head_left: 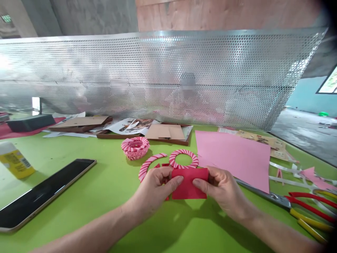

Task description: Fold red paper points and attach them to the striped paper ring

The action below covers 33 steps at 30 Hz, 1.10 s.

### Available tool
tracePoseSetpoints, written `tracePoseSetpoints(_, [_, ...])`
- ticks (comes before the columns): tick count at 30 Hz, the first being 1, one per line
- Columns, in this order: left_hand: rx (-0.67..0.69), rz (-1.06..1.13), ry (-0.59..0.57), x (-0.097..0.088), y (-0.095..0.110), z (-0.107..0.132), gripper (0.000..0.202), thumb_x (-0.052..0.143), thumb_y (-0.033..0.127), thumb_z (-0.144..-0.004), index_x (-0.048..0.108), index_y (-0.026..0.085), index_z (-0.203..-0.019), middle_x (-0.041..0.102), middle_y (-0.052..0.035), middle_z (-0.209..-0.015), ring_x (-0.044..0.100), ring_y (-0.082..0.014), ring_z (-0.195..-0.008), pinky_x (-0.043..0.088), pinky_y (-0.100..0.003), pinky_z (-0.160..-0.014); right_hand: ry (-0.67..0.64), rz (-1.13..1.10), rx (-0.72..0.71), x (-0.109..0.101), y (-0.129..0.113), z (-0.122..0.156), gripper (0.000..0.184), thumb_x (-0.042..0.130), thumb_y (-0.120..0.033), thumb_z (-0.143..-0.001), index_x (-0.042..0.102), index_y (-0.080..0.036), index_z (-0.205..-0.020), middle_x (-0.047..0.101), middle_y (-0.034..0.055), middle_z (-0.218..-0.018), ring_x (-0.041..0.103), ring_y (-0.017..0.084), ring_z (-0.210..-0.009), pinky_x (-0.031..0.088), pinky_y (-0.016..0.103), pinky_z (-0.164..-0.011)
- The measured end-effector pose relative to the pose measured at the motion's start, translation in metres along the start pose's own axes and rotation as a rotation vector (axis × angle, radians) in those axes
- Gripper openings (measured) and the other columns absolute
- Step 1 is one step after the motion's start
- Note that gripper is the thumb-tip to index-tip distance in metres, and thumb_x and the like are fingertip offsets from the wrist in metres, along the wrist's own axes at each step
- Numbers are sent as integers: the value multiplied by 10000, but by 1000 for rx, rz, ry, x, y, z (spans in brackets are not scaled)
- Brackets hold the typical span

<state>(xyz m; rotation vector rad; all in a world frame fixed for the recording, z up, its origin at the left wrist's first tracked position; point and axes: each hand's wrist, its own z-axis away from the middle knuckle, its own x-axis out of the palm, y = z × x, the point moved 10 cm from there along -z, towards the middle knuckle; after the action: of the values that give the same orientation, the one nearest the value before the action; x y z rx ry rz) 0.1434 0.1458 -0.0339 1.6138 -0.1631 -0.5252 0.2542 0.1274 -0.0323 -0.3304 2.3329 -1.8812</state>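
- My fingers (pixel 177 180) pinch a red paper piece (pixel 189 183) from both sides, almost closed on it: my left hand (pixel 155 188) grips its left edge, my right hand (pixel 223 191) its right, over the green table (pixel 105 200).
- Pinching too hard could crease or tear the red paper.
- A careless shift of my left hand could knock the striped paper ring (pixel 183 157) just beyond it.
- The long scissors (pixel 292 207), blades toward my right hand, could nick it if I reach without looking.
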Motion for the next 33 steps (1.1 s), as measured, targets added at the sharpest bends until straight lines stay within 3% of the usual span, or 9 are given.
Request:
tracePoseSetpoints(7, [-92,105,-55,9,-8,2,362,516,429,-731,447,150,-511,409,60,-477,333,-57,-426,274,-181,-412,-27,6,10,4,-6,2,244,465,-318,-831,650,-177,-760,570,-12,-592,517,136,-542,440,252,-529])
tracePoseSetpoints(11, [-56,3,-80,10,-5,1,330,473,396,-767,462,150,-548,406,54,-498,328,-65,-443,254,-190,-423,48,13,-28,-4,-9,2,229,439,-320,-847,632,-198,-824,605,1,-707,541,149,-630,435,246,-544])
tracePoseSetpoints(13, [-4,-117,-84,8,1,2,288,454,365,-785,491,146,-601,428,43,-533,340,-73,-464,251,-196,-433,142,-8,-77,-16,-11,1,223,435,-321,-851,626,-209,-871,620,15,-776,553,159,-691,438,249,-565])
tracePoseSetpoints(17, [163,-426,-6,1,24,6,252,437,293,-800,517,142,-616,474,12,-607,402,-104,-561,307,-217,-506,454,-41,-190,-55,-16,6,192,498,-358,-806,629,-220,-836,635,16,-763,552,151,-662,425,218,-498])
tracePoseSetpoints(20, [259,-564,-34,9,32,11,249,429,275,-808,519,148,-615,492,-2,-645,433,-128,-638,345,-233,-573,561,-60,-162,-68,-11,8,172,567,-375,-750,609,-218,-805,614,-1,-694,511,120,-577,408,187,-450])
tracePoseSetpoints(24, [357,-650,-162,30,29,18,272,451,277,-804,498,161,-562,502,-6,-633,450,-151,-707,368,-265,-674,522,-48,-112,-64,-9,5,173,574,-365,-751,576,-194,-728,532,-28,-606,423,84,-503,358,161,-424])
tracePoseSetpoints(26, [385,-703,-160,33,28,18,282,480,289,-788,511,163,-538,524,-17,-659,451,-164,-729,362,-292,-709,486,-35,-103,-59,-9,4,220,558,-378,-762,544,-183,-662,474,-40,-544,366,76,-451,300,167,-389])
tracePoseSetpoints(30, [363,-775,-49,23,32,15,306,556,366,-723,541,162,-496,538,-39,-708,445,-190,-741,359,-330,-698,429,-24,-82,-53,-8,3,282,540,-420,-765,512,-184,-615,446,-46,-497,363,80,-427,269,179,-375])
tracePoseSetpoints(33, [345,-750,62,9,42,17,252,544,411,-722,626,173,-706,558,-64,-805,443,-220,-805,359,-355,-723,362,-4,-73,-44,-9,2,283,493,-406,-804,524,-185,-630,479,-35,-542,433,85,-479,346,172,-433])
